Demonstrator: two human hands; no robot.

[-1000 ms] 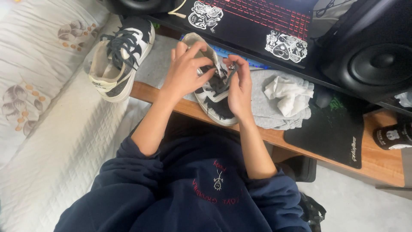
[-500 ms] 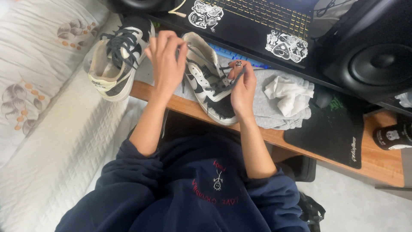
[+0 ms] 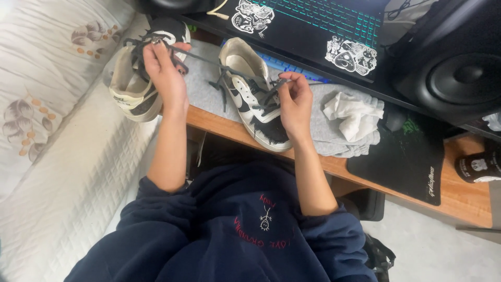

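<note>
A black and white high-top sneaker [image 3: 245, 89] lies on a grey cloth [image 3: 334, 133] at the desk's front edge. My left hand [image 3: 164, 73] pinches the dark shoelace [image 3: 209, 60] and holds it stretched out to the left, over a second matching sneaker [image 3: 128, 86]. My right hand [image 3: 295, 102] rests against the sneaker's right side, its fingers pinching the lace at the eyelets.
A black laptop [image 3: 308, 26] with stickers and a lit keyboard sits behind the sneaker. A crumpled white cloth [image 3: 352, 112], a black mouse pad [image 3: 404, 159], a large black speaker [image 3: 454, 62] and a small dark jar [image 3: 477, 167] are to the right. A quilted bed [image 3: 57, 130] lies left.
My left hand has moved from the sneaker's tongue out to the left, drawing the lace taut. The right hand stayed at the eyelets. The keyboard light went from red to yellow to teal.
</note>
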